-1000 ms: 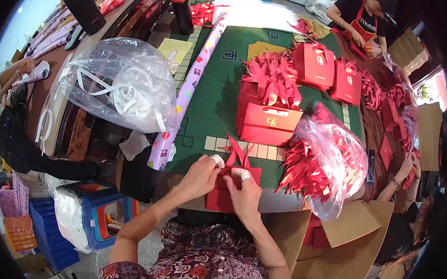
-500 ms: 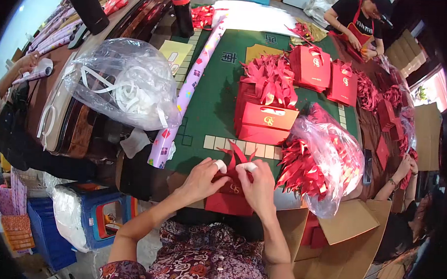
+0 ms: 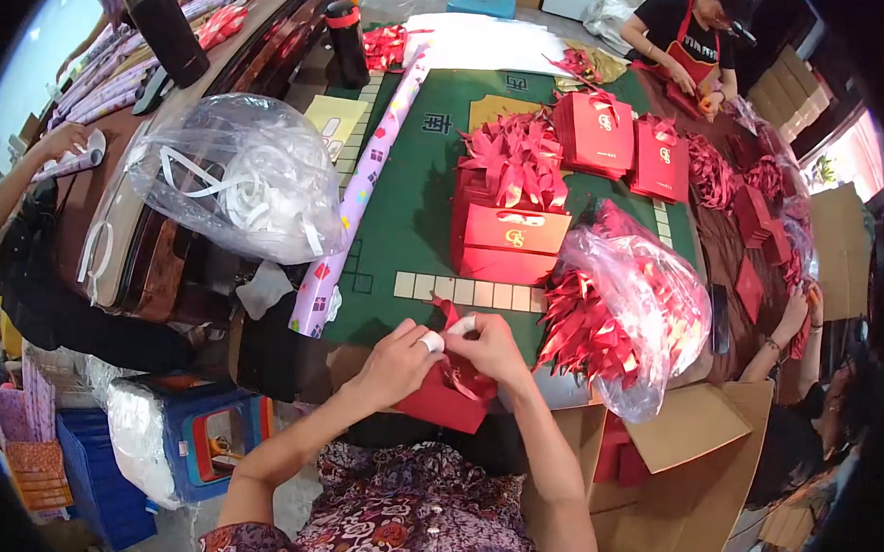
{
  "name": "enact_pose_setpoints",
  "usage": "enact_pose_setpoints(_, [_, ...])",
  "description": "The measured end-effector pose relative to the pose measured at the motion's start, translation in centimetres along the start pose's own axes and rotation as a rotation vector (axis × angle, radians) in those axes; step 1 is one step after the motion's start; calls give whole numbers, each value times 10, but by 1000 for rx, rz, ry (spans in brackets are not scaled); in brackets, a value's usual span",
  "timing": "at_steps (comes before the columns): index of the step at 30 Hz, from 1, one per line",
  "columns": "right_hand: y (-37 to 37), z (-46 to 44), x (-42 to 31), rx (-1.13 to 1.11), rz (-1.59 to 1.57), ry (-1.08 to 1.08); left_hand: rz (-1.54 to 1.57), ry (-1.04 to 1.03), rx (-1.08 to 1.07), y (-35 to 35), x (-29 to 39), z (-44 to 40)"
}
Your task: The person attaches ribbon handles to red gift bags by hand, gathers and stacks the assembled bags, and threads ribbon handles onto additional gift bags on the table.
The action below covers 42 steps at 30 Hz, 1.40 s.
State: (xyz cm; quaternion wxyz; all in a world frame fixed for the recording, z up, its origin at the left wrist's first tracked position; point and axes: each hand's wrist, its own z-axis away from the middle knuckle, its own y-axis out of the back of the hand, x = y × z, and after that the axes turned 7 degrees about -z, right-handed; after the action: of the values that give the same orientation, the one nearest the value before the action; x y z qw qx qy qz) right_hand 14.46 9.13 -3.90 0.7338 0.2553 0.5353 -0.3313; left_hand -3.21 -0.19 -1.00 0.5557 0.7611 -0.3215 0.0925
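Observation:
At the near table edge, a small red paper gift bag (image 3: 446,406) sits tilted beneath my hands. A red ribbon (image 3: 444,310) rises from its top, and another loop droops over its front. My left hand (image 3: 399,366) is closed in a pinch at the ribbon. Close beside it, my right hand (image 3: 488,349) also pinches ribbon, its fingertips almost meeting the left ones. White wrapping shows on a finger of each hand. The exact spot gripped is hidden by the fingers.
Red gift bags with ribbons (image 3: 512,245) stand beyond my hands on the green tabletop (image 3: 406,191). A plastic bag of red ribbons (image 3: 627,324) lies right, one of white cord (image 3: 239,178) left. An open cardboard box (image 3: 689,484) is below right. Other people work around the table.
My hands have come closer together at the ribbon. The gift bag has turned and tilted, and its upright ribbon ends have mostly dropped from sight. The view has shifted slightly.

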Motion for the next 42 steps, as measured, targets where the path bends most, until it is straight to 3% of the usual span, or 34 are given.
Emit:
enact_pose_setpoints(3, [-2, -11, -1, 366, 42, 78, 62, 67, 16, -5, -2, 2])
enact_pose_setpoints(5, [0, -11, -2, 386, 88, 157, 81, 72, 27, -6, -5, 2])
enact_pose_setpoints(7, [3, -6, -8, 437, 165, 277, 173, 263, -27, -4, -9, 1])
enact_pose_setpoints(10, [19, 0, -12, 610, 308, 243, 337, 405, 90, -7, -13, 2])
enact_pose_setpoints(14, [18, -1, -14, 551, 414, 251, 179, 500, 157, -14, -24, -12])
enact_pose_setpoints(16, [10, -5, -10, 522, 378, 322, 142, 448, 157, -16, -19, -25])
enact_pose_setpoints(18, [6, -10, -4, 396, 694, 214, 110, 474, 84, -20, -15, -34])
enact_pose_setpoints(23, [10, -5, -4, 412, 457, 136, 182, 504, 67, -38, -27, -28])
enact_pose_setpoints(26, [14, 3, 0, 411, 230, 214, 365, 599, 80, -41, -31, -25])
enact_pose_setpoints(31, [8, 5, 2, 252, -102, 161, 450, 572, 53, -35, -19, -32])
enact_pose_setpoints(38, [-2, 14, -13, 399, 40, 313, 411, 551, 21, -20, -4, -37])
enact_pose_setpoints(40, [-2, 16, -17, 453, -115, 264, 312, 473, 193, -25, -10, -23])
enact_pose_setpoints(42, [4, 17, -16, 471, -137, 239, 405, 448, 140, -23, -19, -10])
